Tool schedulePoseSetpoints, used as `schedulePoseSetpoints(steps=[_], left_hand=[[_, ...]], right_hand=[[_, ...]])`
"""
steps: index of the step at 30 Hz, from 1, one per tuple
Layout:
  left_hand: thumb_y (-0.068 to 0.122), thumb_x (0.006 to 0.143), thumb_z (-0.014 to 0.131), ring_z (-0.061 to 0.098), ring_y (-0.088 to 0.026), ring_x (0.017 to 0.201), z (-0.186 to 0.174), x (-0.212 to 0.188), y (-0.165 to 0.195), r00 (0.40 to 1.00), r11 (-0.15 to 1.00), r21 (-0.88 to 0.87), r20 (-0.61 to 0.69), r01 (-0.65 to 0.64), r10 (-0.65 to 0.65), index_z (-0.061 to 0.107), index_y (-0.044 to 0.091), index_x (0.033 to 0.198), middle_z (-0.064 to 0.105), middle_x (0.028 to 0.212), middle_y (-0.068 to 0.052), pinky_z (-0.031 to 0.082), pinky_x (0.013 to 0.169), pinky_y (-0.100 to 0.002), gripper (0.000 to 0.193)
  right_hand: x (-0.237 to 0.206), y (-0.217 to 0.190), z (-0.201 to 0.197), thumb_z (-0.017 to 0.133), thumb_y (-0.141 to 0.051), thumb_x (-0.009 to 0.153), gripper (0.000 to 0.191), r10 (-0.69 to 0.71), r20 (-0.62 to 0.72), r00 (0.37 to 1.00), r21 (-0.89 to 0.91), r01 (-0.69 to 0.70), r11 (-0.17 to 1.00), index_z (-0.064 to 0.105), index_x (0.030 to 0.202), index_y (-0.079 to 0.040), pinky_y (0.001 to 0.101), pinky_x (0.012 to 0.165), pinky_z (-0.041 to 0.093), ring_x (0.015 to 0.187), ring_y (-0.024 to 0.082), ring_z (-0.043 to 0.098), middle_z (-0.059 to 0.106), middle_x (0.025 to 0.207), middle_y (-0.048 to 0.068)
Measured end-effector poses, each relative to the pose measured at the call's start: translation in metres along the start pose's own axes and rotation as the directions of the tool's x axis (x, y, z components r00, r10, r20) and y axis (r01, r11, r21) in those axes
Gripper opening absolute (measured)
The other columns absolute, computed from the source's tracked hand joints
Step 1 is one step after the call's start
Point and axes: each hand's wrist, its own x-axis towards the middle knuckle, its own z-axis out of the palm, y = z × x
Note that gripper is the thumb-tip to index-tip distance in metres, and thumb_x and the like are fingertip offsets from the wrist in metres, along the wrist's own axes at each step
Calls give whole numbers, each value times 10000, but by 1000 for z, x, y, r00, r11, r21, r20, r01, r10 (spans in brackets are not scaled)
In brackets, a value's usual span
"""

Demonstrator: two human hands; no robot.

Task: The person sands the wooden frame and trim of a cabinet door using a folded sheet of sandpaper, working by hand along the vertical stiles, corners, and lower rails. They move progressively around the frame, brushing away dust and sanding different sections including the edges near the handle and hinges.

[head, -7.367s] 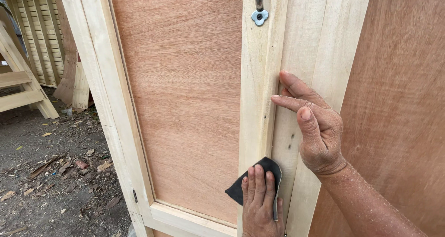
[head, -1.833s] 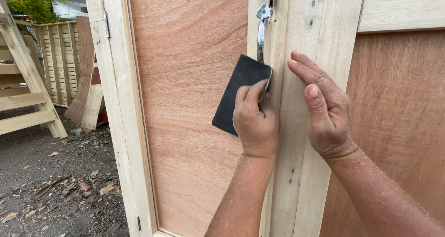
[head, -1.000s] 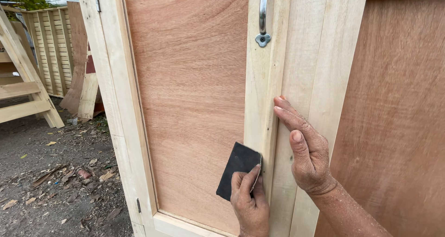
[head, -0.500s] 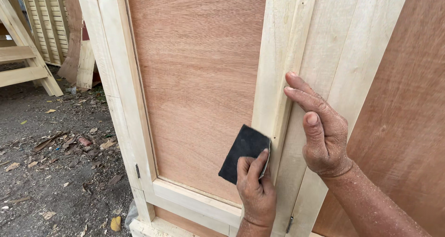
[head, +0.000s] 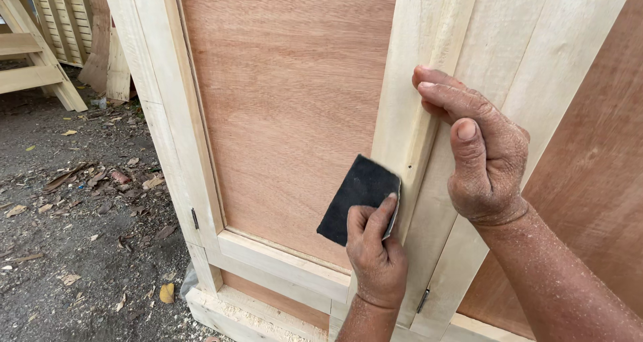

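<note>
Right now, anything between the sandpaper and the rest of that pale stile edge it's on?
Nothing visible. The left hand presses the black sandpaper against the pale stile of the door. The right hand rests on the neighbouring stile, off to the side.

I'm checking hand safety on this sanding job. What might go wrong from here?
The left hand presses a dark sandpaper sheet along the pale wooden door stile; bare fingers could catch splinters at its edge. The right hand braces just above, where the paper might scrape it.
</note>
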Motion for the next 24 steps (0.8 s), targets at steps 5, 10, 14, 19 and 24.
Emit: schedulePoseSetpoints(steps=[5,10,14,19,24], left_hand=[[-120,848,595,578,-190,778,-7,-18,-11,990,990,-33,36,139,-138,740,39,1188,522,883,-78,547,666,-304,402],[-149,800,532,587,-198,844,14,-15,-33,1000,998,-59,-15,-6,6,712,24,1242,527,945,-85,562,755,-319,508],[-153,701,496,589,-235,837,-13,-61,-40,996,994,80,42,77,-81,705,0,1237,525,916,-105,550,723,-351,596],[-157,715,486,628,-245,875,-30,-78,-43,976,984,89,138,157,-168,688,-14,1226,553,960,-124,572,733,-357,568],[-134,808,555,643,-255,913,6,-44,-56,999,1000,6,43,-29,29,677,-9,1236,579,1023,-134,580,759,-349,462]], right_hand=[[-15,-3,7,420,-368,1214,447,25,3,1000,13,-25,1000,609,1320,22,333,1142,548,1362,253,623,630,1422,192],[-31,-6,13,425,-345,1194,434,85,44,995,42,-87,995,623,1341,13,339,1098,565,1334,259,642,647,1405,196],[-40,-6,15,427,-326,1185,423,115,61,992,67,-119,991,626,1340,14,356,1112,579,1313,260,655,653,1430,189],[-43,-5,17,423,-330,1195,423,100,51,994,68,-103,992,624,1348,8,357,1129,572,1333,258,640,647,1424,181],[-43,-5,18,407,-348,1196,442,103,45,994,68,-106,992,613,1360,7,339,1109,570,1340,251,641,643,1402,179]])
